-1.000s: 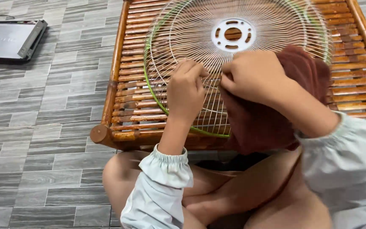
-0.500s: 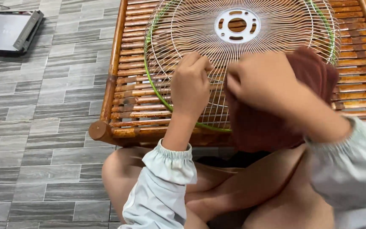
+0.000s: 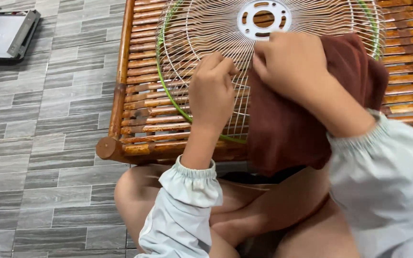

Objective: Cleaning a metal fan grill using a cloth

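Observation:
A round white wire fan guard with a green rim lies flat on a slatted bamboo bench. My left hand rests fingers-down on the guard's near wires, its fingertips pinching at them. My right hand presses a dark brown cloth against the guard just below its white centre hub. The cloth drapes over the guard's near right part and hangs past the bench edge toward my lap. Both forearms wear pale sleeves with gathered cuffs.
A flat grey device with a dark frame lies on the grey tiled floor at the upper left. My bare knees sit folded against the bench's front edge.
The view has closed in on the bench. Both hands have shifted slightly up the guard toward the hub, the right hand carrying the cloth along.

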